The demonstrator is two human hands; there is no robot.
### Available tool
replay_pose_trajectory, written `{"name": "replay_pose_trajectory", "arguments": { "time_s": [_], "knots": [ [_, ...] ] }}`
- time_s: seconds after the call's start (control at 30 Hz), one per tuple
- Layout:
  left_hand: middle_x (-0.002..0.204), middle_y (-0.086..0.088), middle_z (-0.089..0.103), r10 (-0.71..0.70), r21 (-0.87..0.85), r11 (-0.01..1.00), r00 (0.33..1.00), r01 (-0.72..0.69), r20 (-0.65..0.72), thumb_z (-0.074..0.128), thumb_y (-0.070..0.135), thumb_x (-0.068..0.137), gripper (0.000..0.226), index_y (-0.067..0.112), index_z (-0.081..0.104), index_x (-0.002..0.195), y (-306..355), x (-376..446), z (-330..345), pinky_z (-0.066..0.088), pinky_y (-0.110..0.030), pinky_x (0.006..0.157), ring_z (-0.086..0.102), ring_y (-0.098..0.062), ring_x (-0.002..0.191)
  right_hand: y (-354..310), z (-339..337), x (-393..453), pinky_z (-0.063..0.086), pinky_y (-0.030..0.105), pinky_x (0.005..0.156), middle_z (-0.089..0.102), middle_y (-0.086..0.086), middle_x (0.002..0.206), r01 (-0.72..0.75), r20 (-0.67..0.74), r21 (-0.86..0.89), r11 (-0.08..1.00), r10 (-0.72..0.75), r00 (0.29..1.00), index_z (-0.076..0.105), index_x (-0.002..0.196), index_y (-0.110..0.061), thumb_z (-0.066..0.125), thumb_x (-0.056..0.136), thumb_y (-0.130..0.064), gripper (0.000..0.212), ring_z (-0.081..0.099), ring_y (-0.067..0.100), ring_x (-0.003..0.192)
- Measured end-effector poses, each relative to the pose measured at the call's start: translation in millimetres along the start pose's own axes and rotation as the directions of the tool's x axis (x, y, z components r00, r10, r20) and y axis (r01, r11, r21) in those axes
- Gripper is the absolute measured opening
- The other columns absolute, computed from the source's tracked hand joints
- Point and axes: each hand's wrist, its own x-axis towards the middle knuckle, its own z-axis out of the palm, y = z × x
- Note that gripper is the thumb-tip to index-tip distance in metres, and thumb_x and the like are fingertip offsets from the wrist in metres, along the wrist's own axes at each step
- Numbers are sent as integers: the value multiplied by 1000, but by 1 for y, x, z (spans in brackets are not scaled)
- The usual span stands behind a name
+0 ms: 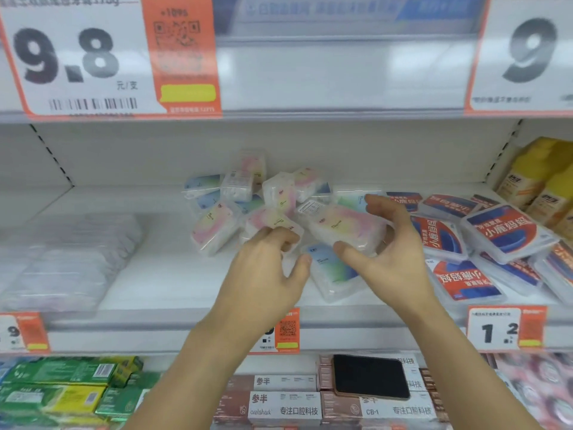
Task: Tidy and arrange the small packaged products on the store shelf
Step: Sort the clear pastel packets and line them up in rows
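White shelf [155,274] mid-frame: pastel packets [266,193] heaped, unsorted; left hand [266,274] pinches one, right hand [393,256] fingers spread over another.

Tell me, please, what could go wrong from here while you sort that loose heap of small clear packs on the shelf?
The pastel packs lie in a loose pile, some leaning on others, so drawing one out could topple the rest. The blue-green pack lies near the shelf edge, between the left hand and right hand, and a nudge might push it off. The phone rests on boxes on the shelf below, where a falling pack could hit it.
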Motion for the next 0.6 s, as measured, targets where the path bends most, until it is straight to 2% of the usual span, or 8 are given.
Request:
{"name": "replay_pose_trajectory", "arguments": {
  "time_s": [0.07, 0.13, 0.27, 0.37, 0.47, 0.53, 0.6],
  "knots": [
    [101, 9, 59, -2, -9, 1000, 1000, 2, 19, 60, 44, 87, 38, 23, 60, 118, 1, 2, 9, 41, -20, 73, 53, -7, 85, 1, -9, -1, 51, 11, 81, 59, -12, 122, -43, 27, 74, 996, 41, 999, 50, 129, -26, 85, 68, -6, 73, 61, -3, 105],
    [106, 8, 56, 20, 14, 1000, 999, -20, 40, 60, 49, 85, 46, 23, 57, 123, 3, 3, 16, 37, -18, 74, 52, -9, 90, 5, -16, -2, 53, 12, 74, 63, -10, 118, -81, 56, 127, 989, 75, 996, 52, 127, -23, 83, 68, 2, 71, 64, -2, 101],
    [127, 2, 46, 58, 65, 996, 992, -66, 113, 62, 55, 81, 64, 20, 48, 133, 4, 3, 29, 40, -26, 95, 45, -17, 115, 14, -27, -5, 56, 25, 84, 64, -9, 120, -149, 13, 176, 973, 149, 989, 52, 125, -28, 78, 72, 3, 67, 64, 4, 109],
    [145, 3, 35, 10, 48, 999, 972, -23, 236, 57, 57, 84, 73, 20, 34, 143, 2, 5, 35, 32, -27, 104, 35, -19, 127, 14, -36, -6, 53, 13, 76, 63, -13, 115, -189, -90, 180, 965, 207, 974, 47, 127, -25, 76, 79, -3, 60, 63, -12, 95],
    [150, 5, 34, -4, -19, 1000, 948, 11, 319, 59, 55, 85, 78, 24, 26, 149, 0, 7, 33, 28, -23, 103, 30, -16, 135, 16, -41, -6, 49, 6, 67, 62, -13, 114, -206, -73, 82, 975, 212, 975, 51, 122, -25, 77, 82, -15, 49, 59, -17, 89],
    [144, 6, 41, -33, -92, 993, 941, 68, 338, 68, 53, 79, 83, 28, 28, 148, 0, 8, 29, 31, -20, 99, 37, -13, 131, 18, -41, -6, 46, 10, 67, 61, -14, 112, -212, -28, -46, 976, 211, 977, 53, 120, -25, 79, 81, -23, 47, 60, -10, 89],
    [136, 7, 43, -88, -153, 977, 941, 145, 327, 79, 50, 70, 89, 32, 33, 144, -1, 6, 22, 39, -22, 98, 46, -12, 122, 20, -37, -6, 42, 14, 69, 60, -12, 107, -198, 4, -222, 955, 204, 979, 53, 119, -23, 80, 79, -30, 48, 59, 0, 87]
  ]
}}
